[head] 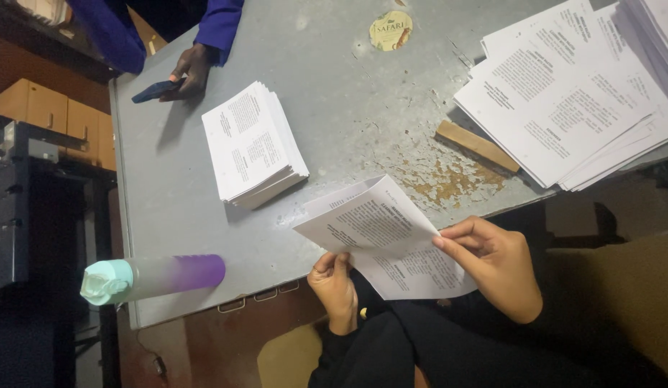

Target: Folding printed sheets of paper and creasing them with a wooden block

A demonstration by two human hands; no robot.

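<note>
Grey metal counter (334,108), paint chipped near its 6 o'clock edge, bare middle; printed sheet (381,233) folded, overhanging that edge; left hand (335,284) grip pinched on its lower edge, right hand (496,262) fingertips pressing the crease; one folded stack (251,144) at 10 o'clock, one loose pile (564,93) at 2 o'clock; one wooden block (476,145); one bottle (153,277).

You have bare bench (348,93) mid-surface; the folded stack (253,144), wooden block (476,146) and right-edge sheets (564,100) hem it in.

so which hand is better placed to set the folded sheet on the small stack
Probably the left hand: it grips the printed sheet at its near-left edge, on the side of the folded stack. The right hand holds the far side.
</note>
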